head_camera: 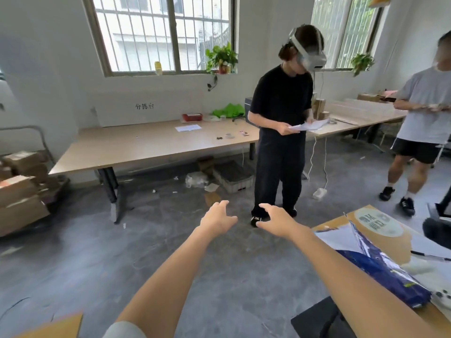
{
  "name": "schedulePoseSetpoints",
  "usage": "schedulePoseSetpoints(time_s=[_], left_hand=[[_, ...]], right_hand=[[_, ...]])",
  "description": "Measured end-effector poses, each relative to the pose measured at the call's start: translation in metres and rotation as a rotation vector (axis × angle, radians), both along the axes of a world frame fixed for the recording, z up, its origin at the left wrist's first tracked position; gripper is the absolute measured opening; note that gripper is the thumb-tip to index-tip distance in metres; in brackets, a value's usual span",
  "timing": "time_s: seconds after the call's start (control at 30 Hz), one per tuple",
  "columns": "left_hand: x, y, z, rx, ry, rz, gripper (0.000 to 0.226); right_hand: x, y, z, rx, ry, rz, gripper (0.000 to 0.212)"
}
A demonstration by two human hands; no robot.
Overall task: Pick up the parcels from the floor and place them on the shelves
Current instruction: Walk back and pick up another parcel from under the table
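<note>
My left hand (pixel 218 219) and my right hand (pixel 277 220) are stretched out in front of me over the grey floor, side by side, fingers spread, both empty. Brown cardboard parcels (pixel 19 191) are stacked on a trolley at the far left. A blue plastic mailer (pixel 380 269) lies on a cardboard-covered surface (pixel 353 219) at the lower right, just right of my right forearm. No shelf is in view.
A person in black with a headset (pixel 283 118) stands just beyond my hands holding papers. Another person in a white shirt (pixel 419 132) stands at right. Long wooden tables (pixel 156 145) run along the wall, with a crate (pixel 234 178) and litter beneath. A cardboard corner (pixel 58 325) shows bottom left.
</note>
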State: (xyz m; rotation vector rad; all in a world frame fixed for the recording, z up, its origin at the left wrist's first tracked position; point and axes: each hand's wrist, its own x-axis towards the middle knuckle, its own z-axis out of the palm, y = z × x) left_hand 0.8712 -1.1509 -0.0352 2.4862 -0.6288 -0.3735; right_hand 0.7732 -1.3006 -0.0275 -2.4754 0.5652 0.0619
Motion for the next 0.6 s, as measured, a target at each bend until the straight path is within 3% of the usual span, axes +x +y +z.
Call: schedulePoseSetpoints(time_s=[0.23, 0.6], left_hand=[[0.126, -0.04, 0.003, -0.049, 0.012, 0.09, 0.065], [0.294, -0.106, -0.026, -0.004, 0.057, 0.146, 0.066]], right_hand=[[0.14, -0.051, 0.01, -0.006, -0.008, 0.069, 0.069], [0.332, -0.126, -0.022, 0.049, 0.013, 0.132, 0.068]])
